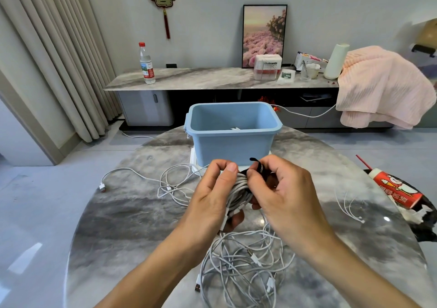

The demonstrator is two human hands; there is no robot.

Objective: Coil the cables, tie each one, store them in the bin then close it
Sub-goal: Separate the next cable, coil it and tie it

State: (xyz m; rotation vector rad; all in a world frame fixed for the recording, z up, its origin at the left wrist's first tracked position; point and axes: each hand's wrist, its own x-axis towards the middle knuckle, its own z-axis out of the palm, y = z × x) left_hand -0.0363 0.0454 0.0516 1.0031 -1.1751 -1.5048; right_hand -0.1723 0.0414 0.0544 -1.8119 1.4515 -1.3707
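Observation:
My left hand [210, 194] grips a coiled white cable [237, 193] above the marble table [123, 218]. My right hand [281, 189] pinches a black strap tie [257, 166] that wraps over the top of the coil. Behind the hands stands an open blue bin [233, 147] with something white inside. The bin sits on a white lid [195, 163]. A tangle of loose white cables [246, 267] lies on the table below my hands. More loose white cable [170, 184] lies to the left, with a plug end [102, 187].
A red paper cup with a straw [397, 189] lies on dark wrapping at the table's right edge, beside thin white earphone wires [350, 208]. Beyond the table a low cabinet [189, 78] holds a water bottle [146, 64], boxes and a pink blanket [383, 85].

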